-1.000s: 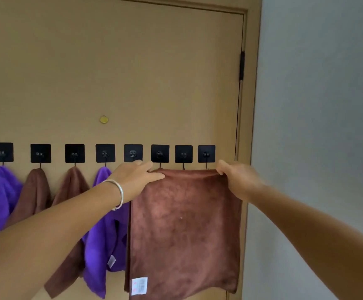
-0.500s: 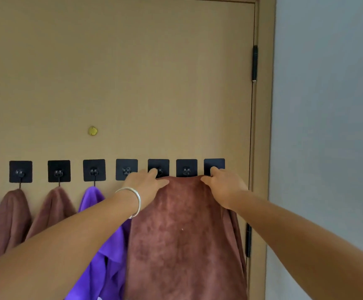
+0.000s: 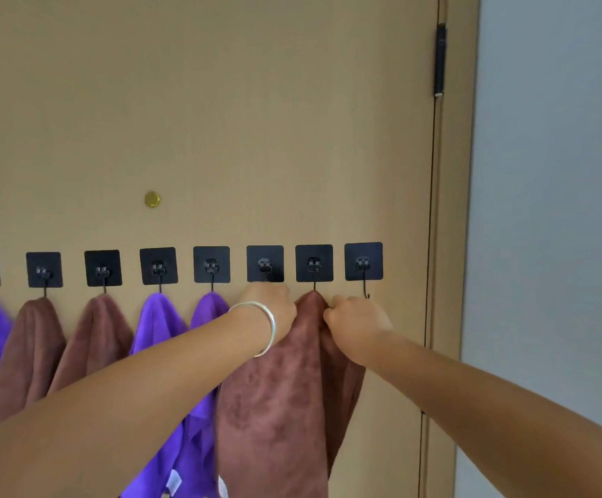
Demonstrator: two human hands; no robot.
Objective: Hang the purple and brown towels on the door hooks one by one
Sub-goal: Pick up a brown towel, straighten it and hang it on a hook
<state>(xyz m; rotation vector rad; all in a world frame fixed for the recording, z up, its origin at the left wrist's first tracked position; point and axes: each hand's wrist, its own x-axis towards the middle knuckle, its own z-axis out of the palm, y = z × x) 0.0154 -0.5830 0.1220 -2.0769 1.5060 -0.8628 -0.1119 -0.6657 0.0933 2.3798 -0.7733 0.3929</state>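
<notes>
A row of black square adhesive hooks crosses the tan door (image 3: 220,120). A brown towel (image 3: 285,397) hangs bunched at its top from the seventh hook (image 3: 314,263). My left hand (image 3: 269,309), with a silver bangle on the wrist, grips the towel's left side just under the sixth hook (image 3: 265,263). My right hand (image 3: 355,321) pinches the towel's right side next to the peak. The last hook (image 3: 363,262) at the right is bare. Purple towels (image 3: 157,325) and brown towels (image 3: 37,339) hang from the hooks further left.
A small brass peephole (image 3: 152,199) sits on the door above the hooks. The door frame with a black hinge (image 3: 440,59) runs down the right side. A grey wall (image 3: 551,210) lies beyond it.
The brown towel was held spread wide below the hooks; both hands have drawn together and its top now bunches at the seventh hook. The camera has moved closer.
</notes>
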